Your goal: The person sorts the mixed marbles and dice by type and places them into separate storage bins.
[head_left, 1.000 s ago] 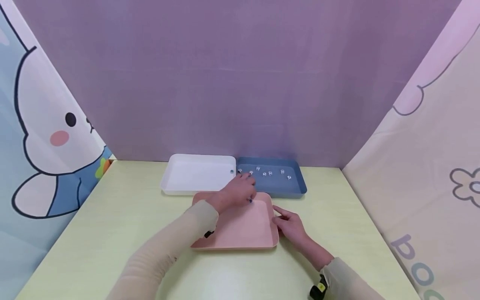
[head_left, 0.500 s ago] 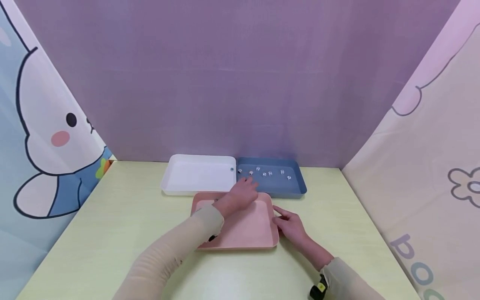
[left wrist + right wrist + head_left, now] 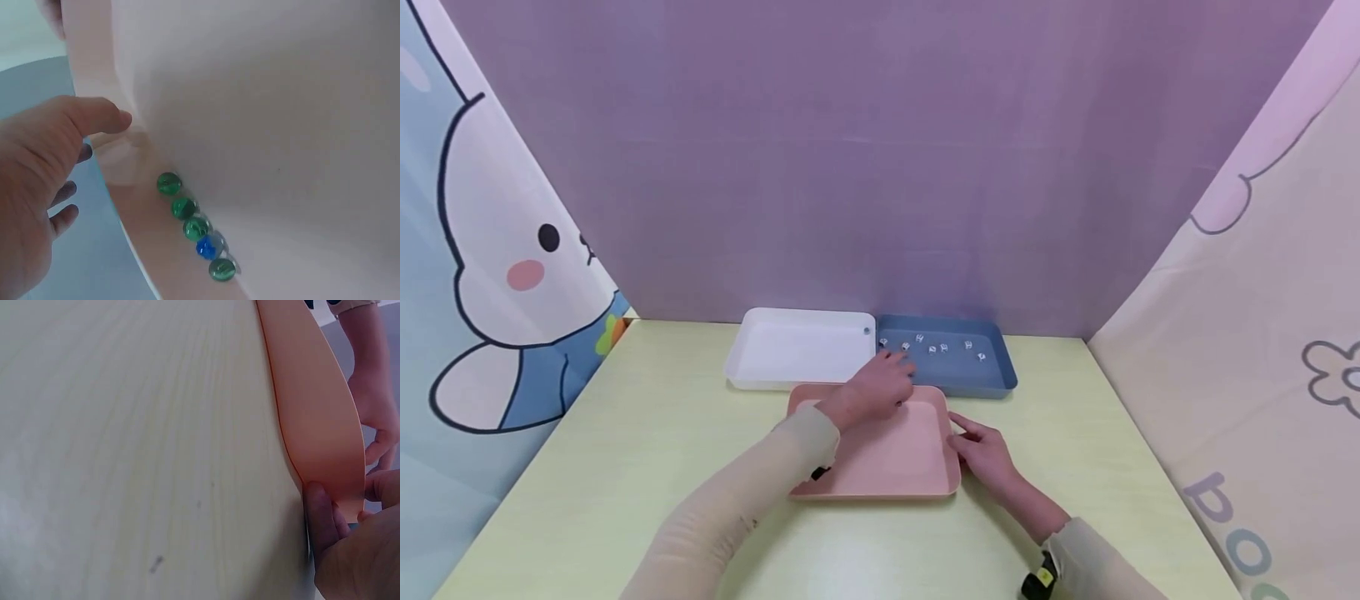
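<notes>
At the far rim of a pink tray [image 3: 917, 450], my left hand [image 3: 874, 390] has its thumb inside the wall near a corner and its fingertips outside, over a blue tray. Several glass marbles [image 3: 183, 208], mostly green and one blue, line up along the inner wall beside this hand. The left palm shows no marble in it. My right hand [image 3: 988, 457] holds the pink tray's right side, thumb [image 3: 320, 509] against the outer wall and fingers at the rim; some of its fingers are hidden.
Behind the pink tray, a white tray [image 3: 797, 350] with one teal marble [image 3: 867, 331] stands beside the blue tray [image 3: 1000, 375]. Several small white dice [image 3: 943, 347] lie in the blue tray. A purple backdrop [image 3: 880, 167] closes the far side; printed cloths hang left and right.
My left hand shifts slightly right along the far rim, then back left. The teal marble in the white tray creeps toward the back. My right hand keeps its hold.
</notes>
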The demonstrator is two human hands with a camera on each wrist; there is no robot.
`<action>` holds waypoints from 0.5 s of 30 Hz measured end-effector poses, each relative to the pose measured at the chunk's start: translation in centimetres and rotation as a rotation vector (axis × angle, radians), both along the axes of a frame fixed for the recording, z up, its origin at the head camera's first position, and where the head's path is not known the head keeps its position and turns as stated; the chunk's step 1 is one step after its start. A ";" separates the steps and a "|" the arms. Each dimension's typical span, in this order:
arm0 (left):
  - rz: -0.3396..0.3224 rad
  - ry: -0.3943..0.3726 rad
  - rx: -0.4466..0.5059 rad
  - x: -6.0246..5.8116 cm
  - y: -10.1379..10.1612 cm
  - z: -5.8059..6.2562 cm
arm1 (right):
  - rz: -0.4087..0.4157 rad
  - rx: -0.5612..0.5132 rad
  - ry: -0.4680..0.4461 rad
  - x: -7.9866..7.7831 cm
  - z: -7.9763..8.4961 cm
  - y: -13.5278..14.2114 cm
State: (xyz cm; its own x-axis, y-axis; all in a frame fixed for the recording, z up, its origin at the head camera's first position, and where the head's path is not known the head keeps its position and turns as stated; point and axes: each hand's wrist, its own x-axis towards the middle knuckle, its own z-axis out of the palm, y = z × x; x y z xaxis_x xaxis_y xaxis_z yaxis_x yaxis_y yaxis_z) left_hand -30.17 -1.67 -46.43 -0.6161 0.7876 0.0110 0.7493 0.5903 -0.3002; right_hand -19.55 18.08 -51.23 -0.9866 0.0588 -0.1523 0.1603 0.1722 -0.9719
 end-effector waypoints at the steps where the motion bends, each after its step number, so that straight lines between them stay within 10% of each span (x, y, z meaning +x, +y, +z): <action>1: 0.005 -0.010 0.010 -0.1 -0.2 0.1 | -0.001 -0.003 -0.003 0.0 0.0 0.0; 15: 0.136 -0.194 0.330 -1.2 -3.4 1.9 | 0.022 -0.049 -0.039 0.1 0.7 0.3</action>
State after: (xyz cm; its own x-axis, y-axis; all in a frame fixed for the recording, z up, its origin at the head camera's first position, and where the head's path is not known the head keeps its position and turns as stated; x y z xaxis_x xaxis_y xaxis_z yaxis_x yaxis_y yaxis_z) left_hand -31.36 -5.06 -44.50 -0.7297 0.6726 0.1228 0.6821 0.7287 0.0616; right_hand -19.49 18.43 -50.50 -0.9808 0.0288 -0.1927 0.1948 0.1287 -0.9724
